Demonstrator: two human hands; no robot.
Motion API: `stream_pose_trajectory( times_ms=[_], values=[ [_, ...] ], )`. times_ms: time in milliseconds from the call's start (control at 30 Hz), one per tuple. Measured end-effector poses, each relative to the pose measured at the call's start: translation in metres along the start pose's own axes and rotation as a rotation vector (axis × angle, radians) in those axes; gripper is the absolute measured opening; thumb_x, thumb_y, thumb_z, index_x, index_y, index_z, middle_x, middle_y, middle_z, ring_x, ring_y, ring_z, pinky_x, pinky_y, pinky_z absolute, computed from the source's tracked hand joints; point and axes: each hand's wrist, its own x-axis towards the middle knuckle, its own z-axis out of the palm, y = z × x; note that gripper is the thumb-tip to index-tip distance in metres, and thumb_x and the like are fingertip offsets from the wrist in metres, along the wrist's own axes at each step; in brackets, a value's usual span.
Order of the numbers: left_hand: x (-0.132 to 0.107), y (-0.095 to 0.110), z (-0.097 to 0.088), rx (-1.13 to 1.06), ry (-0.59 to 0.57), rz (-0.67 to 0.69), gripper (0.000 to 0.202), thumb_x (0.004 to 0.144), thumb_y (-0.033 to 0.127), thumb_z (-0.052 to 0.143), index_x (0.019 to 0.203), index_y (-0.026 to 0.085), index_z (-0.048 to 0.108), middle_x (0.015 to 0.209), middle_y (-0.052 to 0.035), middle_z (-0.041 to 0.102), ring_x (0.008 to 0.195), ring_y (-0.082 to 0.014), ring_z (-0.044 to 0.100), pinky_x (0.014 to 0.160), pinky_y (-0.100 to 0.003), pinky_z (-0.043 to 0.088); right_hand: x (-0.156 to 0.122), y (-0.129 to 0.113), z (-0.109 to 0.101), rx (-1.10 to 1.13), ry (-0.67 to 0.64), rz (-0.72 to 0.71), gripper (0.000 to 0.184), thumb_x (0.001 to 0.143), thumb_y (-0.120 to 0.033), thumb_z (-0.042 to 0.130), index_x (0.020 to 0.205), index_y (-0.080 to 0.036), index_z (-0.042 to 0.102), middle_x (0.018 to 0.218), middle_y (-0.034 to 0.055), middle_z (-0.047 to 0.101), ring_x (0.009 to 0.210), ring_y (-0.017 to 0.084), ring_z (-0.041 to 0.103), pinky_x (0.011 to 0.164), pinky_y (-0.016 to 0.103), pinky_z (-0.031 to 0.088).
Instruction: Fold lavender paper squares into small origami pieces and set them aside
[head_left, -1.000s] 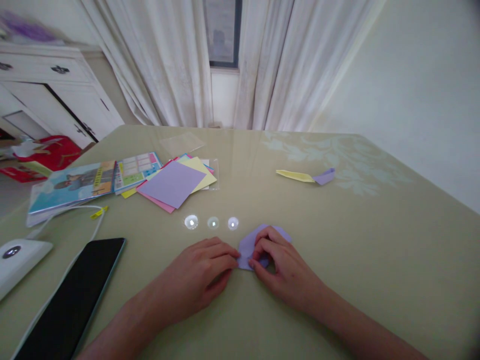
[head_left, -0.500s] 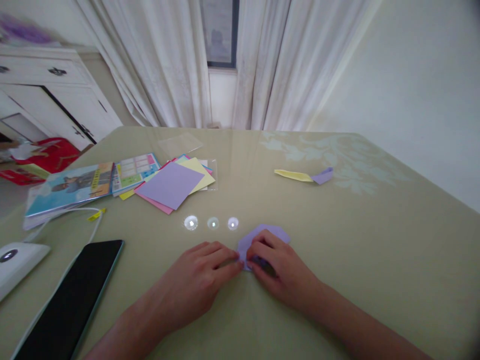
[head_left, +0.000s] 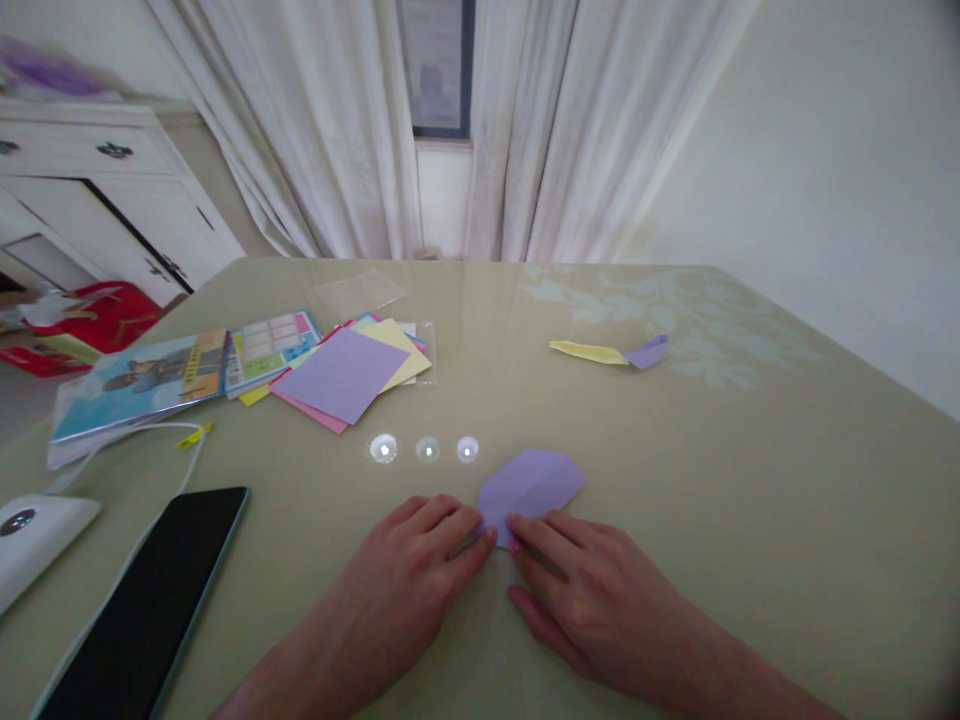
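Observation:
A folded purple paper (head_left: pixel 532 483) lies flat on the olive-green table (head_left: pixel 750 500) just ahead of my hands. My left hand (head_left: pixel 409 585) rests palm down, fingers stretched, its fingertips touching the paper's near left corner. My right hand (head_left: pixel 592 595) lies flat too, fingers extended, with the index fingertip on the paper's near edge. Neither hand holds anything. Most of the paper is uncovered.
A stack of coloured paper squares (head_left: pixel 349 368) and booklets (head_left: pixel 142 380) lie at the left. A black tablet (head_left: pixel 135 610) and a white device (head_left: pixel 34 530) with a cable sit near left. A folded yellow and purple piece (head_left: pixel 611 352) lies farther right.
Both hands have slid back toward me off the purple paper, uncovering most of it. My right hand's fingers went from curled and pressing to stretched flat.

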Motion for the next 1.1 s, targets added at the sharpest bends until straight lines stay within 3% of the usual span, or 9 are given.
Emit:
stream_pose_trajectory(
  times_ms=[233,367,533,667,800,900,967,1100],
  values=[
    [-0.004,0.01,0.002,0.1,-0.065,-0.018,0.04,0.105,0.02,0.061,0.145,0.02,0.059,0.138,-0.0095,0.071,0.118,-0.0296,0.066,0.098,-0.045,0.054,-0.002,0.001,-0.001,0.043,-0.002,0.005,0.022,0.102,-0.032,0.067,0.113,-0.014,0.076,0.11,0.0137,0.08,0.094,0.028,0.074,0.08,0.04,0.06],
    [-0.004,0.014,0.005,0.152,-0.046,0.0,0.041,0.105,0.02,0.061,0.145,0.019,0.06,0.137,-0.0122,0.072,0.118,-0.0301,0.068,0.1,-0.046,0.054,-0.002,0.009,-0.003,0.136,0.02,0.023,0.019,0.103,-0.03,0.064,0.108,-0.016,0.075,0.107,0.012,0.079,0.097,0.026,0.073,0.088,0.038,0.058],
    [-0.007,-0.006,-0.004,0.126,0.074,0.003,0.045,0.095,0.003,0.059,0.132,0.025,0.071,0.136,-0.0067,0.075,0.122,-0.0287,0.07,0.109,-0.049,0.052,0.0,0.038,-0.015,0.319,0.12,0.098,0.014,0.103,-0.027,0.064,0.111,-0.02,0.074,0.117,0.0095,0.077,0.104,0.025,0.07,0.096,0.04,0.055],
    [-0.012,-0.03,-0.012,0.162,0.148,-0.063,0.049,0.086,-0.005,0.053,0.114,0.024,0.079,0.127,-0.0043,0.08,0.116,-0.0301,0.074,0.106,-0.053,0.054,0.001,0.054,-0.019,0.365,0.018,0.105,0.016,0.1,-0.024,0.068,0.115,-0.021,0.074,0.119,0.0083,0.078,0.109,0.026,0.07,0.102,0.043,0.053],
    [-0.01,-0.032,-0.005,0.208,0.203,-0.099,0.049,0.086,-0.007,0.049,0.12,0.014,0.078,0.129,-0.0102,0.08,0.115,-0.0314,0.075,0.104,-0.053,0.056,0.0,0.055,-0.011,0.365,-0.027,0.08,0.021,0.103,-0.025,0.067,0.121,-0.021,0.076,0.122,0.009,0.079,0.109,0.026,0.071,0.101,0.042,0.053],
    [-0.001,-0.016,0.007,0.188,0.252,-0.055,0.046,0.094,-0.002,0.05,0.132,0.01,0.071,0.138,-0.0138,0.075,0.119,-0.031,0.073,0.103,-0.05,0.057,0.001,0.052,-0.008,0.353,-0.028,0.068,0.022,0.104,-0.027,0.066,0.121,-0.021,0.077,0.123,0.009,0.078,0.11,0.027,0.071,0.103,0.044,0.051],
    [0.007,-0.005,0.014,0.113,0.262,-0.008,0.041,0.101,0.008,0.053,0.139,0.014,0.068,0.14,-0.0097,0.074,0.12,-0.0287,0.072,0.105,-0.048,0.056,0.002,0.049,-0.009,0.364,-0.049,0.075,0.023,0.103,-0.027,0.067,0.123,-0.02,0.076,0.124,0.0087,0.078,0.111,0.027,0.07,0.105,0.045,0.049],
    [0.013,-0.001,0.02,0.043,0.31,0.024,0.024,0.109,0.024,0.057,0.126,0.018,0.072,0.131,-0.0061,0.079,0.113,-0.0268,0.074,0.101,-0.046,0.058,0.004,0.042,-0.009,0.446,-0.088,0.062,0.027,0.099,-0.025,0.071,0.127,-0.022,0.073,0.123,0.007,0.076,0.112,0.025,0.069,0.105,0.041,0.049]
  ],
)
